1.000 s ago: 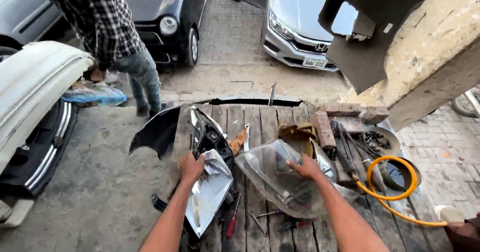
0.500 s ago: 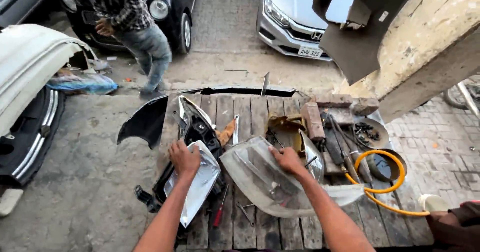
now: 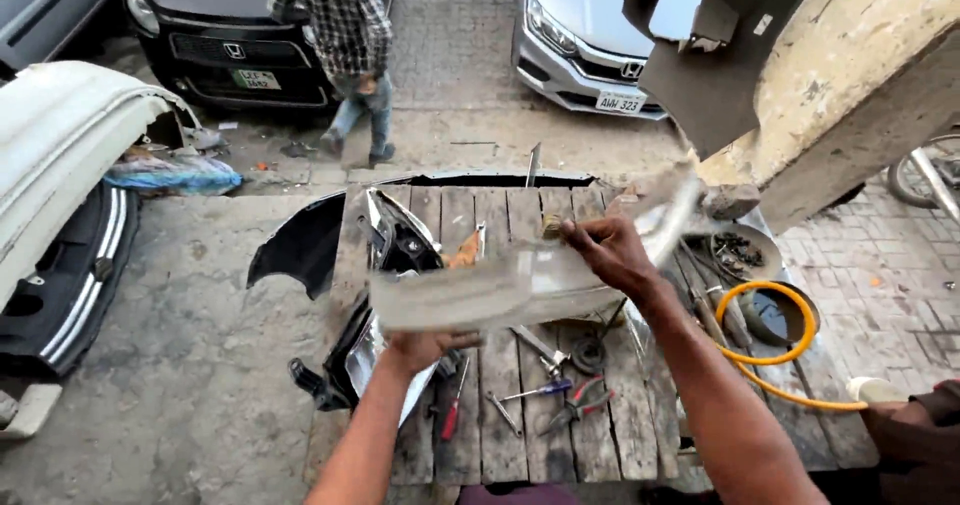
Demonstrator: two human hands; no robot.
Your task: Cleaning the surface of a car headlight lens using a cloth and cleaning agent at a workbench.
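Above the wooden bench (image 3: 520,445), both hands grip the clear headlight lens (image 3: 500,287).

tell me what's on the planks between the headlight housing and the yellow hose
In the head view, hand tools lie between the headlight housing and the yellow hose: a red-handled screwdriver, a blue-handled screwdriver, red-handled pliers.

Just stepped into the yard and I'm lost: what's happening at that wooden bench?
A person holds a clear headlight lens cover above the wooden workbench, left hand under its near edge, right hand gripping its far edge. A headlight housing lies beneath, with pliers and screwdrivers nearby. Another person walks between parked cars.
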